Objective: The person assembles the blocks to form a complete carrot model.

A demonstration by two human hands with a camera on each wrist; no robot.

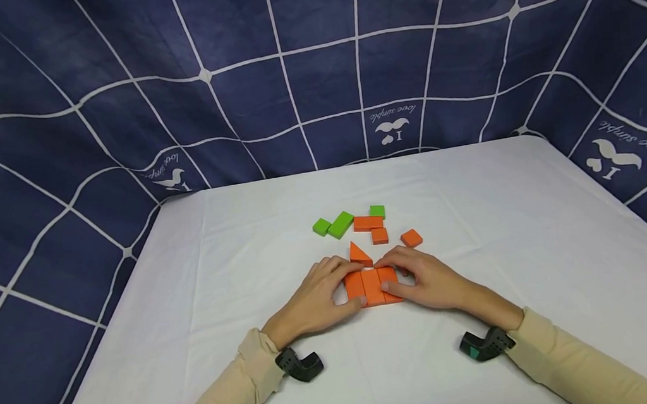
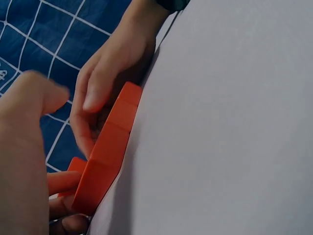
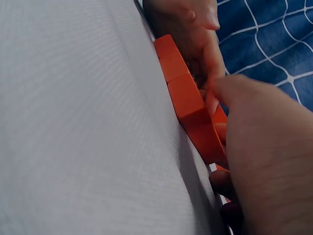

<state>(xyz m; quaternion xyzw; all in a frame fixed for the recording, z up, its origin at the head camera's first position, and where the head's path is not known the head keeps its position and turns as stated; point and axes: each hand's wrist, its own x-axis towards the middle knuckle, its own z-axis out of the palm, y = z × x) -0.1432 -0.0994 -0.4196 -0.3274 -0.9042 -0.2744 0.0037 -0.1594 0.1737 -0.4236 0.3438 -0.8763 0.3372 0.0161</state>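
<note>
Three orange blocks (image 1: 372,287) lie side by side on the white cloth in the head view, forming one flat slab. My left hand (image 1: 316,297) is at their left end: curved fingers touch the block, while the thumb is raised above it in the left wrist view. On the other end, my right hand (image 1: 429,279) grips the right block, its thumb over the top and its fingers at the far edge. An orange triangular block (image 1: 360,255) stands just beyond the slab, near both index fingertips. Parts of the outer blocks are hidden by the hands.
Farther back lie an orange rectangular block (image 1: 367,223), an orange square block (image 1: 379,235) and another orange square block (image 1: 411,238). Several green blocks (image 1: 340,225) are beside them. A dark blue gridded curtain (image 1: 320,82) hangs along the table's far edge.
</note>
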